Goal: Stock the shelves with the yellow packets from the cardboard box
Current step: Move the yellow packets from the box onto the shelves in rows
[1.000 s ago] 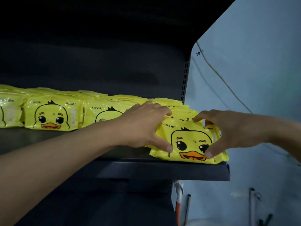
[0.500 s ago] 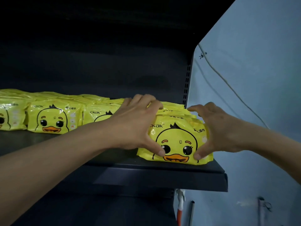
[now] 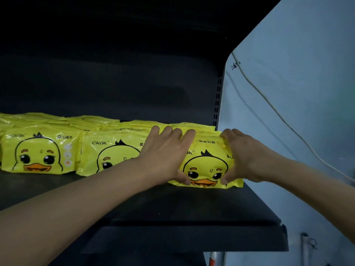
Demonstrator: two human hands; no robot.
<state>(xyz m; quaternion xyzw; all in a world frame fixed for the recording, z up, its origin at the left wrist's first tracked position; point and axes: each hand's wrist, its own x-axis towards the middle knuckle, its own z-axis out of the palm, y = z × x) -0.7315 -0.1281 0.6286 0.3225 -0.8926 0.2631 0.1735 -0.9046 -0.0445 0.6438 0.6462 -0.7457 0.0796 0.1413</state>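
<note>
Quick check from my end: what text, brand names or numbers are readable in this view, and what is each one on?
"CKAK": brand on the middle packet.
"...K": tail of the same brand on the held packet, the rest behind the left hand.
Chinese characters on the left packet and the held packet: too blurred to read.
Brand on the left packet: glare, unreadable.
"26": handwritten on the wall, further marks unclear.

Both hands, left point(image 3: 165, 156) and right point(image 3: 244, 156), grip the yellow packet point(image 3: 206, 164) on the shelf point(image 3: 192, 208).
</note>
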